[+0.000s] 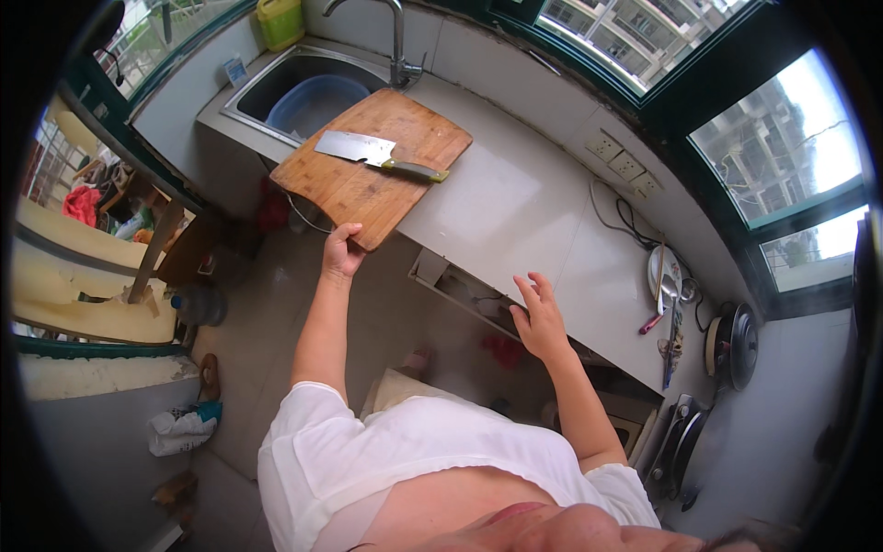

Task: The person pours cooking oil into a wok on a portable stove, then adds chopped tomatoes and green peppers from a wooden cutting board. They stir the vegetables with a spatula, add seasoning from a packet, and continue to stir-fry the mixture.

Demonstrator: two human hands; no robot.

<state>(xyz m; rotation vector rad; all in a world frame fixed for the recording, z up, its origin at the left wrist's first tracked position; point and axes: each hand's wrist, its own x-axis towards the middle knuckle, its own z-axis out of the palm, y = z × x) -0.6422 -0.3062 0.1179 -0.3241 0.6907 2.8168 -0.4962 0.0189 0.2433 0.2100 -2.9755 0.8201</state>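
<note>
My left hand (343,252) grips the near corner of a wooden cutting board (372,196), its thumb on the top face. The board reaches over the worktop and covers the near right part of the sink. Flat on it lies a cleaver (357,146), blade to the left, its dark handle with yellow-green ends (416,170) pointing right. My right hand (539,314) hovers by the front edge of the worktop, fingers apart, holding nothing. Whether the board's far side rests on the worktop or is held above it, I cannot tell.
A blue basin (314,103) sits in the steel sink (241,103) under a faucet (398,41). On the worktop (510,207) are a plate with utensils (659,272) and cords (631,221). Lidded cookware (741,345) stands far right. A water jug (200,307) is on the floor.
</note>
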